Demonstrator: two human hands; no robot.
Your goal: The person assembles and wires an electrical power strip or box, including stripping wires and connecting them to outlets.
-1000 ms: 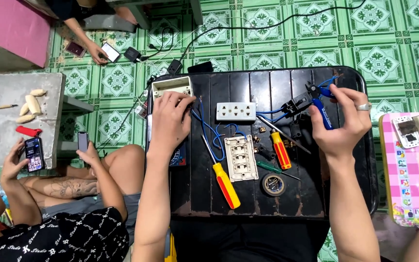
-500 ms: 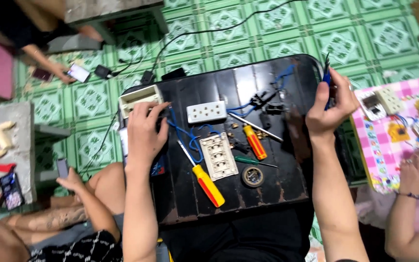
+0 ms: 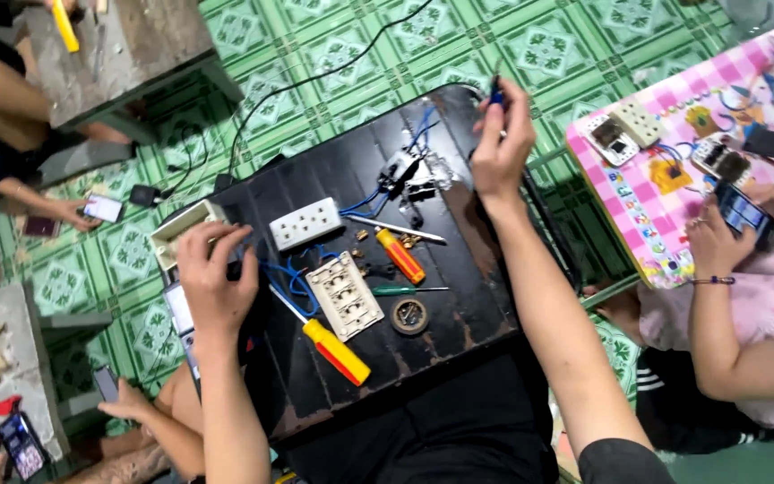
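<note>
Resting on the near-left part of the black worktop [image 3: 459, 314], the left hand [image 3: 212, 278] lies with its fingers curled down beside an open cream switch box [image 3: 181, 235] at the worktop's left edge; what lies inside the box cannot be made out, and whether the hand grips anything is hidden under the palm. Blue wires [image 3: 288, 278] loop out from just beside that hand toward a cream switch plate [image 3: 345, 295] lying flat in the middle of the worktop. The right hand [image 3: 503, 148] is raised over the far right corner, fingers pinched shut on a small blue-handled tool [image 3: 494, 92] held upright. Between the two hands lie a white socket strip [image 3: 306, 223], a yellow-and-red screwdriver [image 3: 333, 348] close to the left hand, a shorter orange-and-red screwdriver [image 3: 400, 255], a thin green-handled screwdriver [image 3: 405, 289] and a roll of dark tape [image 3: 409, 315]. A cluster of black parts with blue leads [image 3: 409, 170] sits just below and left of the right hand, well apart from the left. To the right, a pink checked table [image 3: 665, 224] carries more sockets, and another person's hand [image 3: 714, 242] holds a phone [image 3: 741, 211] beside it. On the left, other people's hands hold phones over the green tiled floor [image 3: 333, 45]
</note>
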